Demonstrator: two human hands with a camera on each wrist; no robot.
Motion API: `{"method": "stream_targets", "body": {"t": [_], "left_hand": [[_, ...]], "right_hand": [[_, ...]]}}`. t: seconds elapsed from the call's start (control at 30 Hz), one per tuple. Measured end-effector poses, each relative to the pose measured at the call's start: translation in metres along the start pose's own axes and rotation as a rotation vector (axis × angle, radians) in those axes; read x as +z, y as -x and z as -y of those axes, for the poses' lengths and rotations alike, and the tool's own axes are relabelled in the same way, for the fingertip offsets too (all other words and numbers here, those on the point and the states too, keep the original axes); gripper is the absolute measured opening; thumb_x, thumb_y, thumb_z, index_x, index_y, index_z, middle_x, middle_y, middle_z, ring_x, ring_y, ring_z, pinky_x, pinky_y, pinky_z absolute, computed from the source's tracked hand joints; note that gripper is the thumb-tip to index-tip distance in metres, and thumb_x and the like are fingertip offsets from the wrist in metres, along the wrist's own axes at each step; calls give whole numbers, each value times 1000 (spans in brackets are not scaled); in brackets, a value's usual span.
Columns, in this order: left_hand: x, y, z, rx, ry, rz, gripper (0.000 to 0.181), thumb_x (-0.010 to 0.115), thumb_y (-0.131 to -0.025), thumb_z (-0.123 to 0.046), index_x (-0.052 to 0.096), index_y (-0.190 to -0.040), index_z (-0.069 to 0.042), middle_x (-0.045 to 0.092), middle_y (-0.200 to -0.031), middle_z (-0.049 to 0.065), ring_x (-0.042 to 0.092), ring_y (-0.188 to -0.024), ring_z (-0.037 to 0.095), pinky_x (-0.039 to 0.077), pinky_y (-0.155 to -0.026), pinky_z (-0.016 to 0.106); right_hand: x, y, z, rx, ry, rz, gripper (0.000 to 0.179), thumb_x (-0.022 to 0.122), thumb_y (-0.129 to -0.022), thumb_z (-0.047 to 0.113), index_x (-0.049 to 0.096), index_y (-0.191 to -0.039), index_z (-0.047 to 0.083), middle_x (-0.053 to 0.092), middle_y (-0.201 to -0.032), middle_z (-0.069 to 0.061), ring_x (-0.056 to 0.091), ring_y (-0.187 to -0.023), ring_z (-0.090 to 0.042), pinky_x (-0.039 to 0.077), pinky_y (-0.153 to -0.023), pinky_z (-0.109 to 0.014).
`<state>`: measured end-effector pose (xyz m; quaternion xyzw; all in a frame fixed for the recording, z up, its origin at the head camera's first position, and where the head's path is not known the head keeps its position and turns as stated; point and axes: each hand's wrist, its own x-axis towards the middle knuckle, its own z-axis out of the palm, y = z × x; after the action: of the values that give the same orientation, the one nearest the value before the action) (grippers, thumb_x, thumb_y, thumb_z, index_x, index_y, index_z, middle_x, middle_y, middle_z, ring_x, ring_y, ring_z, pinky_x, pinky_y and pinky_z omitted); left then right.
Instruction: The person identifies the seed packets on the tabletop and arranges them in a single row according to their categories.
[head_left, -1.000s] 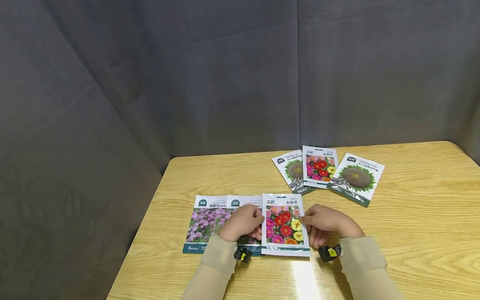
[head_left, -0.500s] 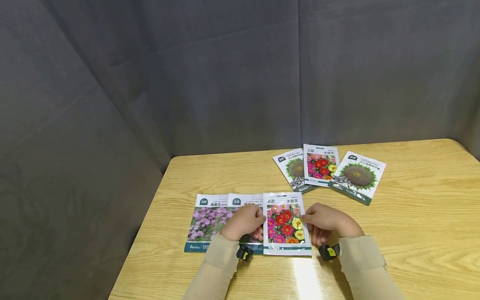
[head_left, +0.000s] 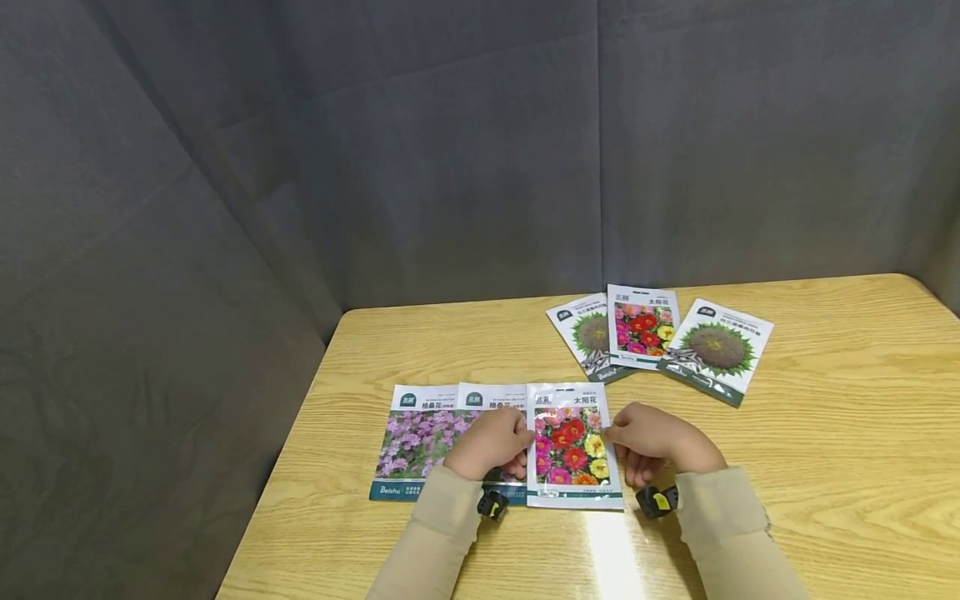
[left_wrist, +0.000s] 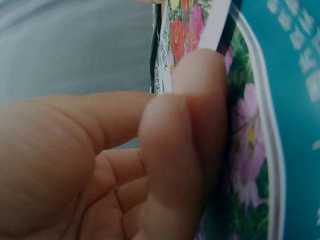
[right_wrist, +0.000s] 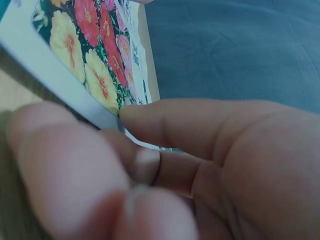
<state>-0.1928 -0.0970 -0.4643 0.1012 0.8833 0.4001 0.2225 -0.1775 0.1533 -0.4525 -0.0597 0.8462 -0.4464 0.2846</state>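
A seed packet [head_left: 573,446] with red, pink and yellow flowers lies in the front middle of the table. My left hand [head_left: 491,442] pinches its left edge, and my right hand [head_left: 652,442] pinches its right edge between thumb and finger. To its left are two purple-flower seed packets: the outer packet [head_left: 412,442] is mostly visible, while the inner packet [head_left: 480,400] is partly covered by my left hand. The right wrist view shows my right thumb [right_wrist: 155,120] on the packet's edge. In the left wrist view, blurred fingers [left_wrist: 170,145] hide the contact.
Farther back on the wooden table [head_left: 847,467] lie two sunflower seed packets, one left [head_left: 588,333] and one right [head_left: 716,350]. Another red-and-yellow flower packet [head_left: 641,325] overlaps the left one between them. A grey curtain [head_left: 465,167] stands behind and to the left.
Both hands keep their hold on the packet, which stays in place beside the purple ones. Only the head view shifts slightly.
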Motion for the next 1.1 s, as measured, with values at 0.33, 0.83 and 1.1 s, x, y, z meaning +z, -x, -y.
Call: {"method": "stream_targets", "body": {"t": [0.33, 0.83, 1.1], "left_hand": [[-1, 4, -3, -6, -6, -13, 32, 59, -103, -11, 52, -72, -7, 62, -63, 6, 63, -48, 17, 57, -57, 29], [-2, 7, -8, 47, -38, -37, 34, 58, -104, -13, 55, -70, -5, 62, -62, 6, 64, -48, 17, 57, -57, 27], [-4, 4, -9, 155, -55, -155, 23, 53, -104, -11, 56, -81, -9, 62, -62, 9, 62, -50, 22, 42, -45, 24]], "right_hand": [[0, 1, 2, -3, -3, 6, 38, 50, -106, 17, 59, -74, -1, 65, -55, -11, 60, -41, -13, 53, -44, -27], [-3, 2, 1, -12, -13, 9, 35, 50, -106, 18, 60, -78, -1, 66, -57, -12, 61, -43, -13, 53, -44, -27], [-10, 5, -2, -45, 0, -31, 28, 50, -106, 18, 57, -86, -1, 65, -61, -13, 62, -47, -18, 56, -48, -32]]}}
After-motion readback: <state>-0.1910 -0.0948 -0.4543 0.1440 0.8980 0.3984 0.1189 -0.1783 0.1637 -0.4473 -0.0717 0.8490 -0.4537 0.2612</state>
